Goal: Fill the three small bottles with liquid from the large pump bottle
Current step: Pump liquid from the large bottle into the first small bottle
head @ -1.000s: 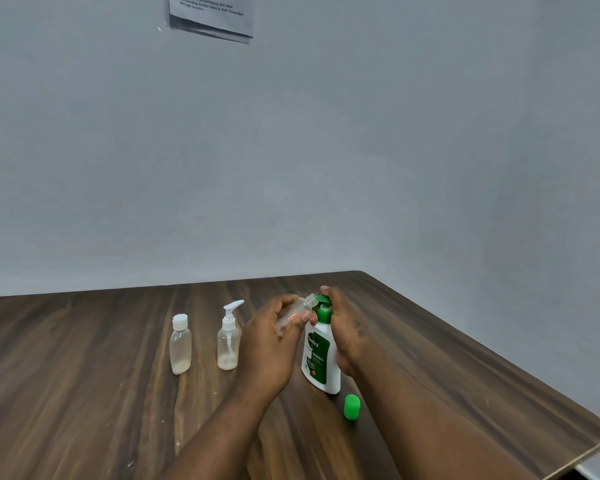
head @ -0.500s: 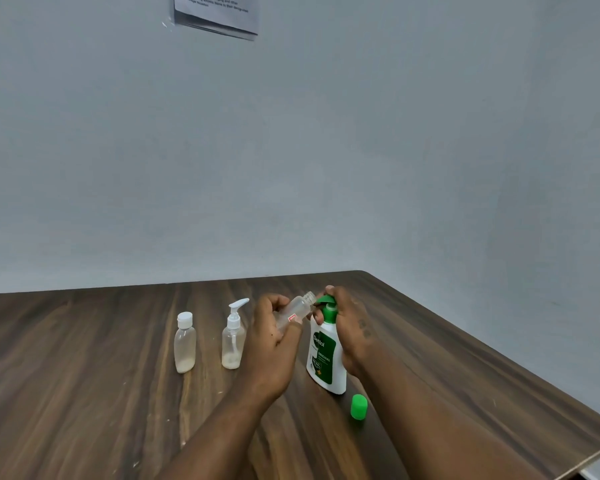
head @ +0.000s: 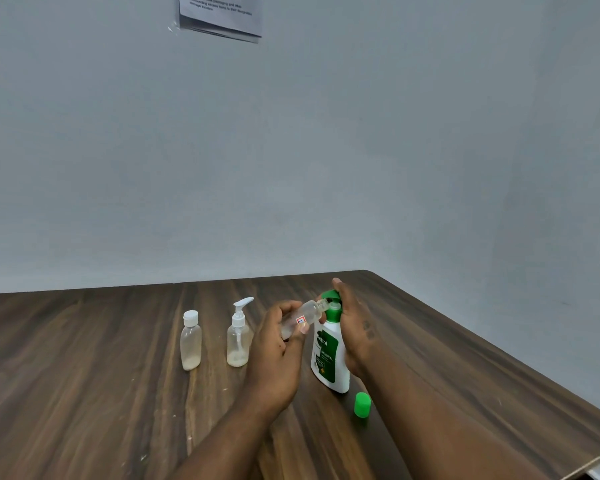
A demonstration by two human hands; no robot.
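Observation:
The large white pump bottle (head: 329, 358) with a green label and green pump head stands on the wooden table. My right hand (head: 355, 327) wraps its back, with fingers over the pump head. My left hand (head: 278, 344) holds a small clear bottle (head: 303, 317), uncapped and tilted, its open mouth at the pump spout. A small bottle with a white screw cap (head: 191, 341) and a small bottle with a white pump top (head: 238, 337) stand upright to the left, each with a little pale liquid at the bottom.
A loose green cap (head: 362, 405) stands on the table (head: 84, 393) just in front of the large bottle. The table's right edge runs diagonally close by. A grey wall is behind, with a paper notice (head: 220, 15) taped high up.
The pump head has risen and my right fingers sit higher on it than a second ago. The small bottle stays at the spout. The view has shifted slightly.

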